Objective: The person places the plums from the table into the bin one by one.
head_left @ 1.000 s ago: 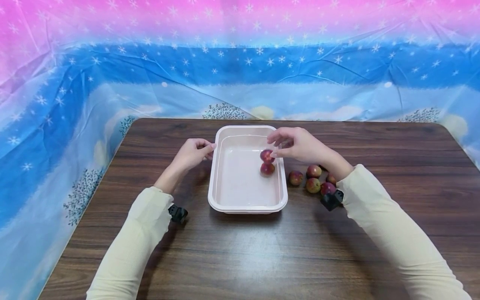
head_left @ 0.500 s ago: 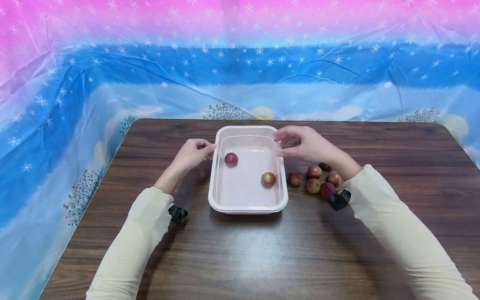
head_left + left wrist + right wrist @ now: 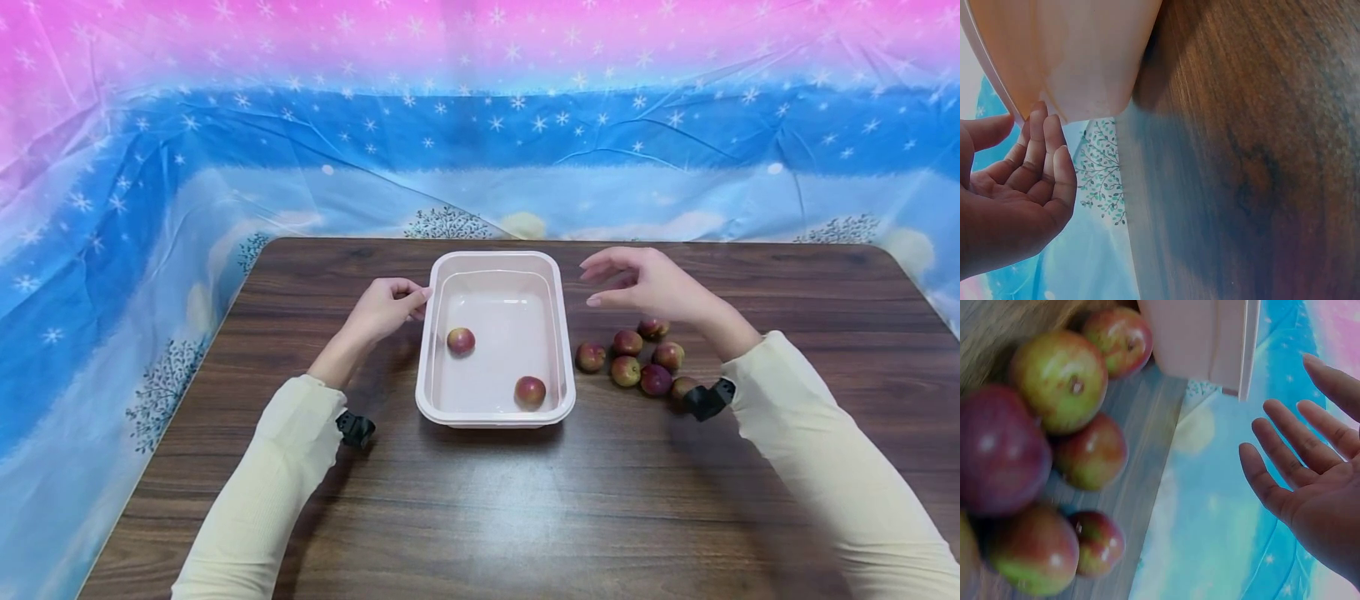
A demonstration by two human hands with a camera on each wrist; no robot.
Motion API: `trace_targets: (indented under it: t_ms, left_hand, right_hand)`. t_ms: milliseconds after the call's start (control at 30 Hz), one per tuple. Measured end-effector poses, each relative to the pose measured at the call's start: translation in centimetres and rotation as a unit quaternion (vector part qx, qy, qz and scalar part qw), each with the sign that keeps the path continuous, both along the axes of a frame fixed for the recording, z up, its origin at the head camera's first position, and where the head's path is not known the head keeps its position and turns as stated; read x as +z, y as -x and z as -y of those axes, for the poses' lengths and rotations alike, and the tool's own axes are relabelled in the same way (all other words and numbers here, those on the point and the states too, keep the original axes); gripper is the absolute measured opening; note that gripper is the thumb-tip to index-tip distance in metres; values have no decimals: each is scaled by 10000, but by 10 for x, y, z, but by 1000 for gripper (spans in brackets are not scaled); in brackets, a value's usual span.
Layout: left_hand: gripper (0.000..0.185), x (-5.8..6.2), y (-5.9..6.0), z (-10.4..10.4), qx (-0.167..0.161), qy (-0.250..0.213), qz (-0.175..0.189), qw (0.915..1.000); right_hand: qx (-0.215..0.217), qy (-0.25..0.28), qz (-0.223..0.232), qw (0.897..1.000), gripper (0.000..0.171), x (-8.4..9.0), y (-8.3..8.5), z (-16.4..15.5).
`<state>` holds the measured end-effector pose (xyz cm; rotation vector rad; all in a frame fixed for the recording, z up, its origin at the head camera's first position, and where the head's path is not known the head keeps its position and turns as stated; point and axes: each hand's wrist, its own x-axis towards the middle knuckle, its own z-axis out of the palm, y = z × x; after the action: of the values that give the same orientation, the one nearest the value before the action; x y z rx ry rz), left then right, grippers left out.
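My left hand (image 3: pixel 386 310) pinches the tray (image 3: pixel 491 333) at its rim, two plums (image 3: pixel 530 392) inside, right of that grip; my right hand (image 3: pixel 637 283), relaxed and empty, hovers beyond the outlying plums (image 3: pixel 626 372). I judge filling under way; next calls for lowering onto one.

In the head view, we see only part of one fruit (image 3: pixel 680 388) — the black wrist camera (image 3: pixel 711 400) covers the rest. Some fingertips of the left grip (image 3: pixel 381 310) are out of sight at the rim of the tray (image 3: pixel 423 358), and we cannot tell how tightly they pinch. The bottom edge crops the counter (image 3: pixel 420 517) and left sleeve (image 3: pixel 258 475). In the right wrist view, edges cut through the right grip (image 3: pixel 1325 497), the tray and the leftmost fruit (image 3: pixel 966 559) — itself blurred.
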<state>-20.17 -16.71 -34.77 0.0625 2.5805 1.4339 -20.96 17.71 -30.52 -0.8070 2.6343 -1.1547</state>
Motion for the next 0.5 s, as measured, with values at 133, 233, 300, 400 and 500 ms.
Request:
trace_targets:
  t_ms: [133,233,300,400,500]
  left_hand:
    - [31,1,-1,0,37,2,15,10000]
    - [30,1,-1,0,59,-7,18,10000]
    - [31,1,0,0,59,-11,23,10000]
    - [31,1,0,0,41,-9,6,10000]
    - [32,1,0,0,30,-15,-11,10000]
  right_hand:
    - [-183,-15,40,9998,38,0,0,-13]
    - [-297,-56,85,9995,38,-1,-1,-23]
    - [-370,-102,82,9992,38,-2,-2,-30]
    - [-465,-206,60,9987,38,-3,-4,-40]
    - [-584,-279,48,9979,39,-6,-5,-50]
